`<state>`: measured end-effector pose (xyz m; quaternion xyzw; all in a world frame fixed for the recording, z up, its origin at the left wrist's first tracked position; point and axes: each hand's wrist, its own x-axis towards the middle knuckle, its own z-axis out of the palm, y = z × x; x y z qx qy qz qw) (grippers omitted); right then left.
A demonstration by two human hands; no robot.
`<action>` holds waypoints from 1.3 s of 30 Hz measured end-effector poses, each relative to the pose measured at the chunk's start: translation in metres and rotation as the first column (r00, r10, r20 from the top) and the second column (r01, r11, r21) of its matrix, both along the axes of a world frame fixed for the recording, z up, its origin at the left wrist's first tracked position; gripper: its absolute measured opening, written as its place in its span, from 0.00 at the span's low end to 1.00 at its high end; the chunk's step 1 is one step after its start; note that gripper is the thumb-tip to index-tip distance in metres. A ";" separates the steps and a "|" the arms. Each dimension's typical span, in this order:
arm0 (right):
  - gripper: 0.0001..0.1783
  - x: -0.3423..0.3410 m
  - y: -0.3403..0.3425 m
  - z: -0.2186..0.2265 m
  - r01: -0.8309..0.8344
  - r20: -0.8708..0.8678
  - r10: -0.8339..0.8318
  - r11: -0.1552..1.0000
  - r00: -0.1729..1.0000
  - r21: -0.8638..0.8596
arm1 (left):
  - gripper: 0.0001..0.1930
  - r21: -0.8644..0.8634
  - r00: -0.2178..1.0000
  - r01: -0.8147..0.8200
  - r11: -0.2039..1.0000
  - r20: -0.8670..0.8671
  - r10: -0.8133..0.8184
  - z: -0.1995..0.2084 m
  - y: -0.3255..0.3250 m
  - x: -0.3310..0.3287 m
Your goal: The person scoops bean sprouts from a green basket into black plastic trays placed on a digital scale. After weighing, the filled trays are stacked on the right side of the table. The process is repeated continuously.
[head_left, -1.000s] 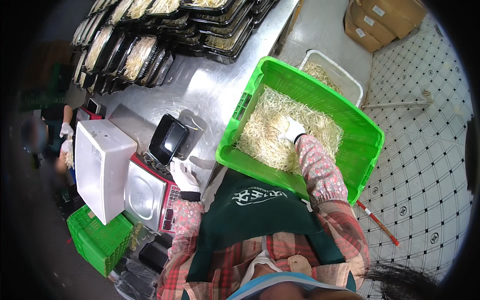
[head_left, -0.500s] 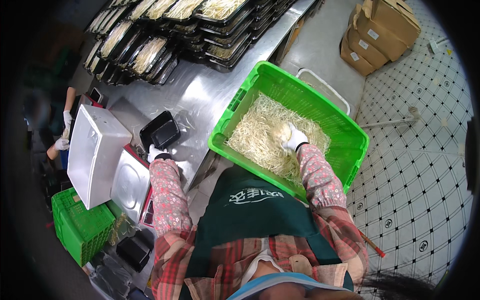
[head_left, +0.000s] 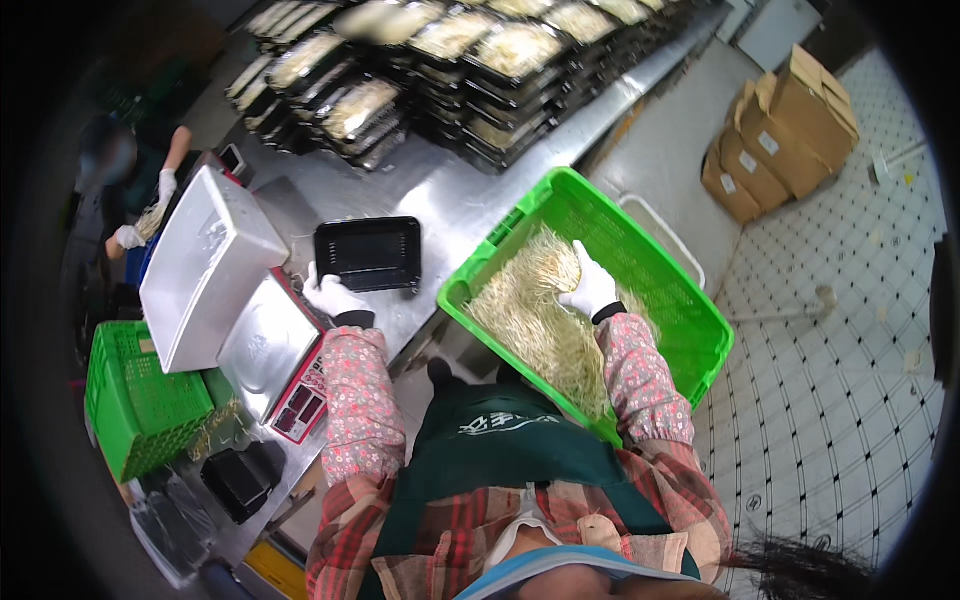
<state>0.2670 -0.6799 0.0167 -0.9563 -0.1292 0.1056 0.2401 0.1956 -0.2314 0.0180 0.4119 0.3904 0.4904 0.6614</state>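
Observation:
My right hand (head_left: 592, 283), in a white glove, is closed around a bunch of bean sprouts (head_left: 553, 266) inside the green crate (head_left: 690, 335). Loose pale sprouts (head_left: 515, 310) lie heaped beneath and beside it. On the steel table, a black plastic tray (head_left: 368, 255) sits level with nothing in it. My left hand (head_left: 338, 299), also gloved, is at the tray's near left corner with its fingers apart; whether they touch the rim I cannot tell.
Left of my left arm is a scale (head_left: 268, 345) with a white tub (head_left: 205, 275) resting over it. Stacked filled trays (head_left: 455, 75) crowd the table's far side. A green basket (head_left: 150, 395) stands at left, cartons (head_left: 780, 140) at far right. A co-worker's gloved hand (head_left: 130, 237) shows left.
The black tray has turned straighter and lies flat, beyond my left hand. My right hand has lifted a little with sprouts gathered in it. The whole view has shifted.

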 end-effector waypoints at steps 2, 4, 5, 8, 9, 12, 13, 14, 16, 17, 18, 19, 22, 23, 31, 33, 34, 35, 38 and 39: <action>0.59 0.011 0.037 0.039 -0.110 0.109 0.113 0.993 0.988 -0.029 | 0.24 0.069 0.997 0.060 0.996 0.050 -0.064 0.045 -0.021 0.002; 0.50 0.020 0.084 0.076 -0.262 0.288 0.243 0.965 0.926 0.029 | 0.22 0.320 0.990 0.020 0.947 0.127 -0.064 0.076 -0.023 0.000; 0.48 0.018 0.111 0.103 -0.333 0.325 0.308 0.943 0.894 0.023 | 0.22 0.323 0.972 0.011 0.946 0.219 -0.086 0.084 -0.015 -0.001; 0.39 0.012 0.197 0.140 -0.464 0.444 0.435 0.885 0.784 -0.049 | 0.28 0.174 0.864 0.048 0.983 0.488 -0.129 0.138 -0.006 -0.007; 0.38 0.007 0.229 0.143 -0.493 0.461 0.480 0.864 0.746 -0.101 | 0.30 0.741 0.991 -0.029 0.670 0.109 -0.078 0.139 -0.011 -0.017; 0.41 -0.016 0.322 0.164 -0.572 0.412 0.611 0.788 0.676 -0.229 | 0.41 0.902 0.926 0.270 0.336 -0.338 0.165 0.149 0.009 -0.055; 0.39 -0.030 0.353 0.173 -0.607 0.405 0.656 0.751 0.638 -0.259 | 0.42 0.911 0.906 0.309 0.274 -0.369 0.208 0.144 0.022 -0.065; 0.36 -0.043 0.380 0.179 -0.635 0.391 0.693 0.717 0.606 -0.287 | 0.37 0.845 0.818 0.452 0.286 -0.520 0.246 0.141 0.031 -0.082; 0.31 -0.064 0.429 0.177 -0.747 0.427 0.771 0.607 0.472 -0.270 | 0.33 0.770 0.820 0.487 0.412 -0.566 0.088 0.119 0.056 -0.114; 0.29 -0.077 0.448 0.177 -0.801 0.486 0.774 0.557 0.405 -0.220 | 0.31 0.790 0.858 0.423 0.444 -0.507 0.083 0.109 0.072 -0.129; 0.28 -0.089 0.467 0.176 -0.848 0.544 0.766 0.501 0.342 -0.172 | 0.27 0.779 0.885 0.389 0.492 -0.465 0.036 0.099 0.087 -0.146; 0.28 -0.100 0.485 0.165 -0.879 0.558 0.760 0.465 0.334 -0.107 | 0.26 0.693 0.905 0.374 0.617 -0.420 -0.077 0.090 0.101 -0.161; 0.31 -0.136 0.529 0.156 -0.918 0.460 0.857 0.350 0.233 -0.185 | 0.26 0.247 0.936 0.334 0.910 0.027 -0.351 0.039 0.137 -0.206; 0.32 -0.142 0.541 0.143 -0.922 0.454 0.870 0.320 0.193 -0.220 | 0.28 0.370 0.951 0.299 0.880 -0.187 -0.245 0.036 0.141 -0.214; 0.39 -0.168 0.576 0.065 -0.957 0.425 0.886 0.261 0.186 -0.124 | 0.34 0.506 0.487 0.743 0.438 -0.858 0.163 0.051 0.189 -0.251; 0.40 -0.157 0.582 0.060 -0.980 0.343 0.922 0.199 0.180 -0.019 | 0.34 0.498 0.429 0.749 0.437 -0.867 0.253 0.052 0.187 -0.248; 0.43 -0.149 0.582 0.069 -0.986 0.245 0.956 0.148 0.162 0.076 | 0.35 0.491 0.394 0.751 0.440 -0.870 0.298 0.052 0.187 -0.247; 0.46 -0.140 0.582 0.070 -0.973 0.189 0.969 0.121 0.158 0.194 | 0.35 0.500 0.375 0.758 0.418 -0.859 0.349 0.055 0.185 -0.245; 0.49 -0.124 0.564 0.109 -0.868 -0.045 0.989 0.143 0.138 0.476 | 0.34 0.485 0.358 0.765 0.425 -0.867 0.345 0.059 0.180 -0.245; 0.45 -0.108 0.560 0.099 -0.859 0.024 0.982 0.150 0.185 0.489 | 0.34 0.454 0.345 0.774 0.440 -0.887 0.307 0.059 0.179 -0.243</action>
